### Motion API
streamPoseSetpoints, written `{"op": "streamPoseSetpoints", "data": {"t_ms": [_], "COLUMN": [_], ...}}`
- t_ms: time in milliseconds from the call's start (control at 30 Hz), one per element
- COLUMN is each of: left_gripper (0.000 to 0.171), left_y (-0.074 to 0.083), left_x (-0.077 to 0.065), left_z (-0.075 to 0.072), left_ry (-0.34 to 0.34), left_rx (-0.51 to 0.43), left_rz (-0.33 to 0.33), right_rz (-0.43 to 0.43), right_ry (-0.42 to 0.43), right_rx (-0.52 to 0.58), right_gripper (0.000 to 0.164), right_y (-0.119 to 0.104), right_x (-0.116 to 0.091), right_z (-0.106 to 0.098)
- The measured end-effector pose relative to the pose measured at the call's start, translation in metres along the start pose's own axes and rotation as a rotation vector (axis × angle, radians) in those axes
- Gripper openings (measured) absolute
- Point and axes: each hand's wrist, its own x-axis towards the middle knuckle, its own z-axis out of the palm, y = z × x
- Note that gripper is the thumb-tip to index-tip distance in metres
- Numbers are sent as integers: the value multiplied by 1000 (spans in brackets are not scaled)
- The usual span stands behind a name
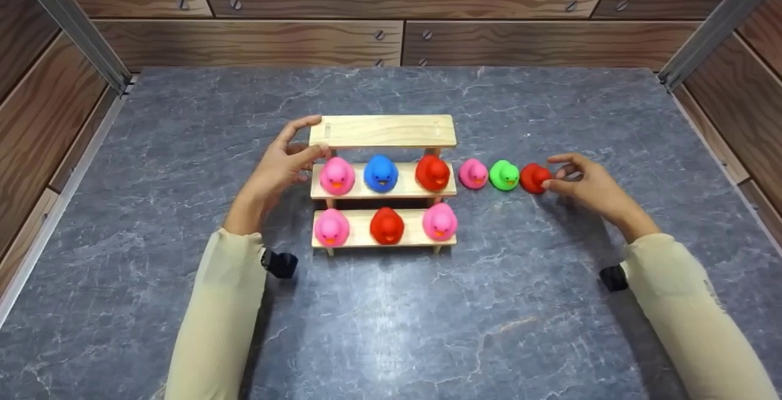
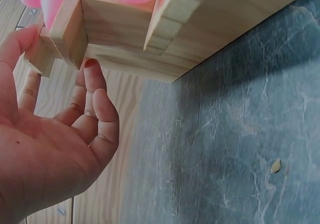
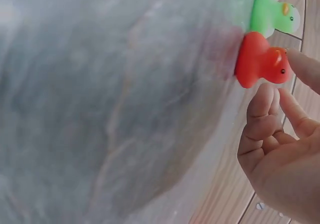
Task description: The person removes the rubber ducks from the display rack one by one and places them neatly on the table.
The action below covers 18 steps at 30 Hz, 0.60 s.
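A three-tier wooden stand [image 1: 383, 130] holds pink, blue and red rubber ducks on its two lower steps. My left hand [image 1: 280, 165] grips the left end of its top board, thumb in front and index finger behind; the other fingers curl loosely in the left wrist view. To the right of the stand, a pink duck [image 1: 473, 174], a green duck [image 1: 504, 175] and a red duck [image 1: 534, 178] sit in a row on the tabletop. At the red duck, my right hand [image 1: 589, 187] has its thumb against the head, with the index finger spread slightly apart.
The grey marbled tabletop [image 1: 379, 320] is bounded by wood-patterned panels [image 1: 256, 43] at the back and sides. Metal corner posts [image 1: 702, 27] rise at the back corners. A small pale speck [image 2: 276, 166] lies on the surface near the stand.
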Motion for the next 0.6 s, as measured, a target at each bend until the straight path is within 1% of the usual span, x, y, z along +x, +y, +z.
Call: {"op": "streamPoseSetpoints", "data": {"t_ms": [100,300,467,600], "left_gripper": [54,54,52,50], "left_y": [0,1,1,3], "left_x": [0,-1,0,-1], "left_z": [0,2,4,7], "left_ry": [-4,-7,26,57], "left_rx": [-3,-11,-19,-24], "left_rz": [5,14,18,18], "right_rz": [2,-10,-32,-59], "right_ry": [16,58,113,140], "right_rx": [0,42,93,124], "right_gripper": [61,62,58,52], "right_y": [-4,-10,-16,-22], "right_x": [-2,-9,-15,-18], "right_z": [-2,-1,0,1]}}
